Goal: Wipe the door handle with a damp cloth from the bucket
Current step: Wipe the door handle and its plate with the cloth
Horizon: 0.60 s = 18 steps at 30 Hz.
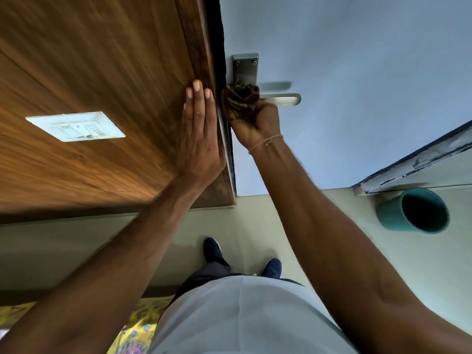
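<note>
A metal lever door handle (286,99) with a steel backplate (245,69) is mounted on a pale blue door (344,72). My right hand (258,123) is shut on a bunched brown cloth (240,97), pressed against the inner end of the lever by the backplate. My left hand (200,139) lies flat with straight fingers on the brown wooden panel (102,60) beside the door's edge. A teal bucket (413,209) stands on the floor at the right, close to the door's bottom edge; its inside looks dark.
A white switch plate (76,126) is set in the wooden panel at the left. My feet in dark blue shoes (215,251) stand on the pale floor (293,226) before the door. A yellow patterned fabric (138,328) lies at the bottom left.
</note>
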Each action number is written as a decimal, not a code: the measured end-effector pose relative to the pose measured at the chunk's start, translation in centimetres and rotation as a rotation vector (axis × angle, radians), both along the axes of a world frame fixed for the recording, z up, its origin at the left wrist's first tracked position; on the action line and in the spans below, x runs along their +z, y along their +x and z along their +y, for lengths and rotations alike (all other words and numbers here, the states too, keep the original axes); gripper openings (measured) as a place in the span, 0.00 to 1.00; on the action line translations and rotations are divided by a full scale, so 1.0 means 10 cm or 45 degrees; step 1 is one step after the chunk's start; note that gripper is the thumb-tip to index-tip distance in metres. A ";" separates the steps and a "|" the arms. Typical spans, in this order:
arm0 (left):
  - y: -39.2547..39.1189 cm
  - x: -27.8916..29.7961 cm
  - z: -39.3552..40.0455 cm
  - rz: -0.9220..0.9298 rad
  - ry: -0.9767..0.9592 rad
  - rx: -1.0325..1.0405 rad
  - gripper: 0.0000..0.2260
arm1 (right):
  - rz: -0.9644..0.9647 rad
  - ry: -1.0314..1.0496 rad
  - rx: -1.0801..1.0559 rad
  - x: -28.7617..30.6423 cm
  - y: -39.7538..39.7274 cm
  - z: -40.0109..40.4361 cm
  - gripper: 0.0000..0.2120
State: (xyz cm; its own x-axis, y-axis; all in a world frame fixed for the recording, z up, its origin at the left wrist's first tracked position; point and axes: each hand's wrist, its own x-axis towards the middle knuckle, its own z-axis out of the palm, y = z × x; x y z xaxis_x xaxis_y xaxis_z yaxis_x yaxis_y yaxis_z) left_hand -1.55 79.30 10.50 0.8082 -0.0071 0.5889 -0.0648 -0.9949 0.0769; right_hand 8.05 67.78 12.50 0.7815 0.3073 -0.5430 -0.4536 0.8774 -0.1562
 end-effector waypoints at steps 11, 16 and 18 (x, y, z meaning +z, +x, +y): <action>-0.02 -0.01 0.03 0.104 0.060 0.026 0.45 | -0.063 -0.272 -0.100 -0.13 -0.04 -0.36 0.31; -0.01 -0.03 0.03 0.114 0.029 0.016 0.46 | -0.199 -0.409 -0.167 -0.10 -0.01 -0.70 0.21; -0.01 -0.03 0.02 0.120 0.023 0.016 0.46 | -0.235 -0.589 -0.227 -0.12 0.03 -0.78 0.25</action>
State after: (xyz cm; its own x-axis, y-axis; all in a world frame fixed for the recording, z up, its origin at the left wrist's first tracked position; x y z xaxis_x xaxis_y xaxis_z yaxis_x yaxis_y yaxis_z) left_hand -1.68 79.54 10.16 0.8602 -0.0066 0.5099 -0.0455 -0.9969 0.0639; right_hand 8.35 59.98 11.35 0.8952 -0.0784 -0.4388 -0.2320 0.7587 -0.6088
